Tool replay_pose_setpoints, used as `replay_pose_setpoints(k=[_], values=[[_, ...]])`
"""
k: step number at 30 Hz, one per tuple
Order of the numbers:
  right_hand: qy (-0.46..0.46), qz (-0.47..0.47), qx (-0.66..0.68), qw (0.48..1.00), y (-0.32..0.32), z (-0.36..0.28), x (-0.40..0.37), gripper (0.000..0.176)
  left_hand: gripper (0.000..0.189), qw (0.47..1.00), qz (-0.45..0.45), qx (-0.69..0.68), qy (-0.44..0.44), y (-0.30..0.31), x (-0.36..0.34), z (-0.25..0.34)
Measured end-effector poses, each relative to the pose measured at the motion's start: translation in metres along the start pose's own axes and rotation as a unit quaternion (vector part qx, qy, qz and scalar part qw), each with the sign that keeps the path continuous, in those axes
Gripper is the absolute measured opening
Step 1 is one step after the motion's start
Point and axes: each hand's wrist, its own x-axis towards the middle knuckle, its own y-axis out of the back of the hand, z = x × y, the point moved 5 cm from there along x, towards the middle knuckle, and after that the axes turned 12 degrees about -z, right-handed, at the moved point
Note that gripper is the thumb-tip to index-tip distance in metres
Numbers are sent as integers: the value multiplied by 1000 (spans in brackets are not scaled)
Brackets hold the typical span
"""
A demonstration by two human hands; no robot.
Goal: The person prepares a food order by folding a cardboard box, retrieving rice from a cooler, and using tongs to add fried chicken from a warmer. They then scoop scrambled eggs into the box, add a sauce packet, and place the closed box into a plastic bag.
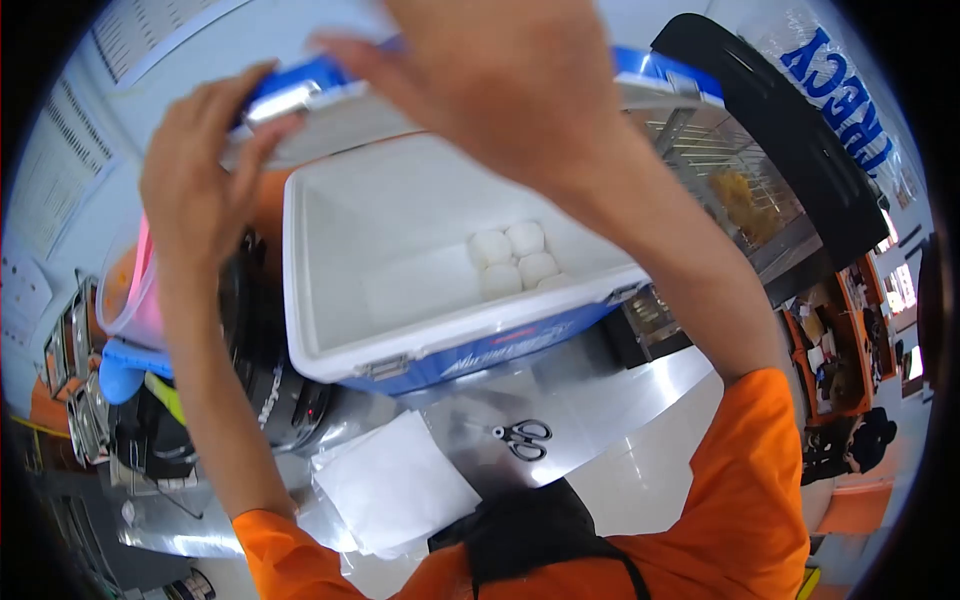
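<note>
A blue and white cooler box (480,355) stands open in front of me. Several white round pieces (520,255), perhaps dough balls or buns, sit together in its right part. Its raised lid (330,130) tilts up along the far side. My left hand (200,170) has its fingers curled over the lid's left end, with the thumb on the inner side. My right hand (500,80) is blurred in front of the lid's middle; its fingers are mostly out of frame, so its grip is hidden.
Scissors (524,438) and white paper sheets (395,485) lie on the metal table (590,410) before the cooler. A black cooker (290,405) and a pink container (145,300) stand left. A glass-fronted oven (740,190) with food inside is at right.
</note>
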Motion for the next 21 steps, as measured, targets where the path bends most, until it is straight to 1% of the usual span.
replay_pose_setpoints(k=[2, 3, 4, 5, 6, 7, 8, 9, 11, 13, 14, 16, 17, 20, 21], values=[[-54, 6, 57, 997, 10, 41, -1, 19, 39, 997, 46, 35, -43, -9, 37, -32], [-83, 7, 87, 993, 10, 59, -6, 18, 40, 997, 55, 48, -37, -15, 57, -46], [-147, -100, 136, 975, -9, 75, -22, 19, 41, 996, 60, 60, -29, -20, 74, -60], [-209, -207, 185, 938, -37, 86, -47, 21, 43, 995, 61, 72, -18, -25, 88, -75], [-222, -338, 205, 891, -76, 95, -69, 25, 44, 998, 39, 54, 19, -32, 101, -98], [-233, -462, 222, 826, -118, 105, -100, 29, 46, 998, 14, 36, 55, -40, 113, -123], [-231, -562, 245, 755, -162, 112, -138, 27, 48, 996, -13, 16, 89, -48, 122, -144], [-212, -637, 224, 706, -200, 113, -176, 28, 52, 998, -3, 35, 59, -51, 128, -152], [-144, -766, 186, 598, -260, 104, -249, 30, 56, 999, -24, -15, 41, -50, 138, -129], [-10, -769, 174, 615, -296, 83, -296, 36, 58, 998, -32, -53, 25, -38, 138, -90], [62, -766, 171, 617, -307, 68, -318, 42, 58, 997, -38, -60, 25, -40, 135, -80], [258, -650, 172, 694, -304, 37, -323, 43, 57, 997, -39, -67, 28, -43, 125, -63], [350, -575, 170, 720, -301, 22, -325, 45, 57, 996, -41, -69, 33, -43, 118, -56], [323, -662, 137, 662, -315, -1, -336, 46, 57, 996, -43, -69, 38, -48, 109, -38], [323, -667, 131, 659, -317, -2, -336, 42, 57, 996, -43, -70, 41, -48, 107, -35]])
